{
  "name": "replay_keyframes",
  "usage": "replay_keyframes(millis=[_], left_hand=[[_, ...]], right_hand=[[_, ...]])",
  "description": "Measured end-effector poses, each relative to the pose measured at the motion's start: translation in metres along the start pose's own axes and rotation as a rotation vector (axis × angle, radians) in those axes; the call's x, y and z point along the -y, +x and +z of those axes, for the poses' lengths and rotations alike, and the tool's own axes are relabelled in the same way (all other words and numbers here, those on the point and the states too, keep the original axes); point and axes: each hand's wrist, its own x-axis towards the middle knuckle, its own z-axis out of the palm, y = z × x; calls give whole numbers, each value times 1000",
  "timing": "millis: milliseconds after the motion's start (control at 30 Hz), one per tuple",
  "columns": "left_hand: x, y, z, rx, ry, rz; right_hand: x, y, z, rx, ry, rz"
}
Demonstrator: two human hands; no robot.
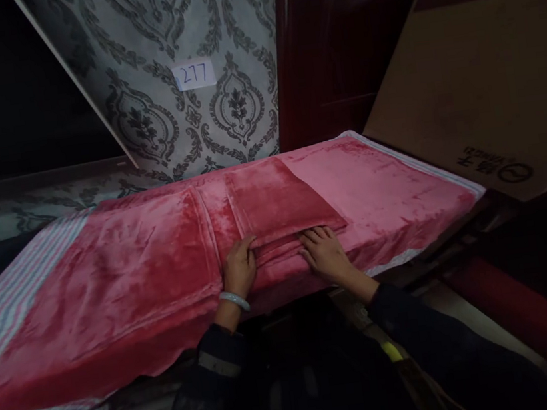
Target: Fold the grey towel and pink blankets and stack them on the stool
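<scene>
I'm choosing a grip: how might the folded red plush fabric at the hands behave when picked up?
The folded red plush fabric will probably sag if lifted by one edge, as its soft, rounded folds suggest. Its layers, stacked at the near edge between the left hand and right hand, may slide apart. Lying flat, it seems unlikely to roll.

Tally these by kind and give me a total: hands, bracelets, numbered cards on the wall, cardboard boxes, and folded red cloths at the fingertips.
Hands: 2, left hand and right hand
Bracelet: 1
Numbered card: 1
Cardboard box: 1
Folded red cloth at the fingertips: 1
Total: 6
</scene>
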Motion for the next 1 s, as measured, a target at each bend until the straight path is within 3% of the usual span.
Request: replay_keyframes(millis=[233, 400, 567, 767, 1000], left_hand=[[1, -2, 0, 39, 50, 36], [2, -4, 2, 23, 51, 37], [0, -5, 2, 36, 54, 32], [-6, -8, -3, 28, 36, 23], [-4, -15, 2, -19, 33, 34]], right_hand=[[-1, -18, -8, -194, 74, 6], [-3, -6, -27, -263, 157, -7], [9, 22, -21, -210, 145, -50], [33, 48, -5, -91, 242, -221], [43, 61, 2, 49, 173, -213]])
